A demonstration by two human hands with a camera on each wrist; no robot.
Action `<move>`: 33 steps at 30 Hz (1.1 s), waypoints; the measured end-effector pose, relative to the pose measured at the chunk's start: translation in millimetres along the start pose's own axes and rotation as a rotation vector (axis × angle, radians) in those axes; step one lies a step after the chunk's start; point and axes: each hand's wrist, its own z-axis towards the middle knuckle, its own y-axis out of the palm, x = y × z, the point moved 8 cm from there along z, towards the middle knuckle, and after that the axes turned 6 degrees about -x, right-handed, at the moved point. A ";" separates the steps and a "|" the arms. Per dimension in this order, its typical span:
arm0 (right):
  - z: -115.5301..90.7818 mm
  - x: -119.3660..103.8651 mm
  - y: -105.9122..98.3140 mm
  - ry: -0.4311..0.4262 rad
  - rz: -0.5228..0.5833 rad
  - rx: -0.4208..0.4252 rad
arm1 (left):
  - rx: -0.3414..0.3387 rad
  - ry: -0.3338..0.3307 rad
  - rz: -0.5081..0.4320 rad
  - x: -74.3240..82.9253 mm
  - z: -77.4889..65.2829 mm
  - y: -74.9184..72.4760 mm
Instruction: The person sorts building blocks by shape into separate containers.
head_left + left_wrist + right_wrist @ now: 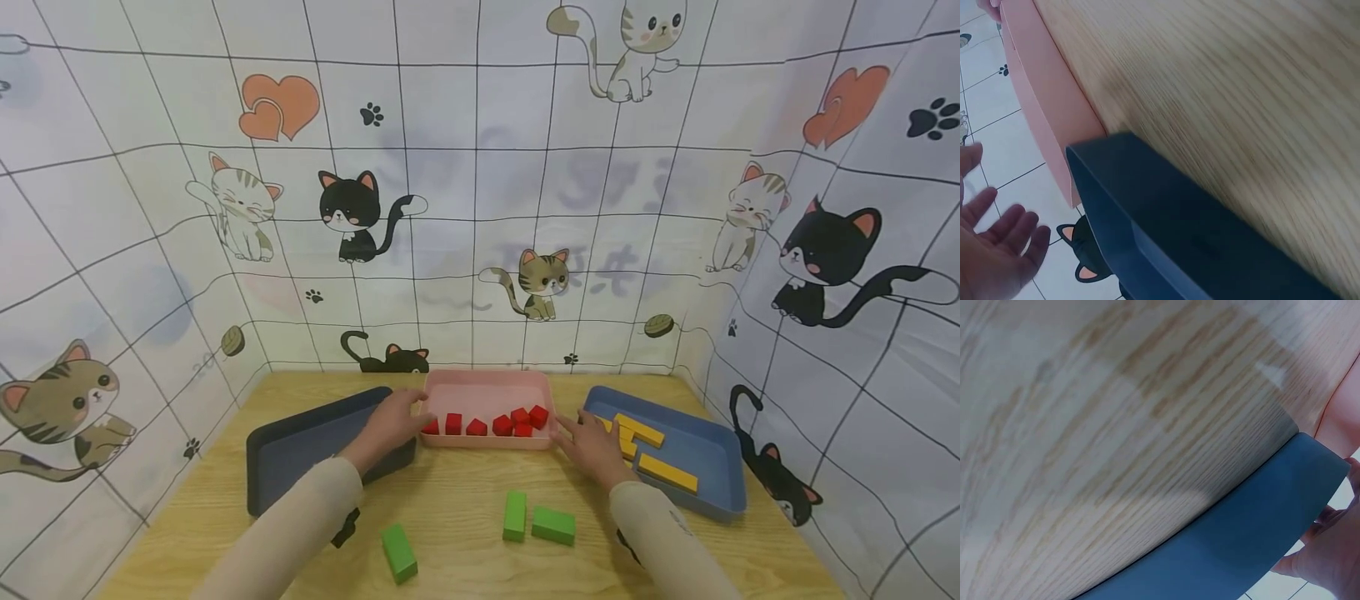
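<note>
A pink tray (487, 387) sits at the back of the table, with several red blocks (453, 423) along its near side. My left hand (393, 423) reaches over the dark tray (315, 462), fingertips at the pink tray's left end. In the left wrist view its fingers are spread and loosely bent, nothing in them. At the pink tray's right end is my right hand (592, 450), its fingers apart beside the corner and its palm over the edge of the blue tray (708, 446). The right wrist view shows only part of that hand, behind the blue tray's wall.
Several yellow blocks (667, 474) lie in the blue tray, some partly hidden by the right hand. Three green blocks lie on the wooden table (457, 500): one (400, 552) front left, two (514, 517) near the middle. A cat-patterned sheet (450, 183) encloses the back and sides.
</note>
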 end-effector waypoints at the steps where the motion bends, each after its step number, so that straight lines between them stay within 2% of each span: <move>1: 0.1 0.1 0.1 0.000 0.001 0.000 | -0.015 0.025 0.003 0.0 -2.6 -0.8; 10: 3.0 0.6 2.2 0.005 0.000 -0.002 | -0.136 0.292 0.080 -0.7 -37.8 -6.2; 13: 2.9 0.0 1.8 0.007 0.002 -0.004 | -0.176 0.342 0.095 -2.8 -52.9 -6.9; 23: 1.4 -1.0 -0.7 0.003 -0.001 -0.004 | -0.272 0.413 0.051 -9.5 -91.4 -3.9; 27: 1.6 0.1 0.5 0.009 -0.009 -0.010 | -0.304 0.406 0.025 -13.8 -101.1 -1.2; 33: 1.4 0.7 0.4 0.013 -0.006 -0.019 | -0.435 0.395 -0.065 -18.2 -112.8 12.5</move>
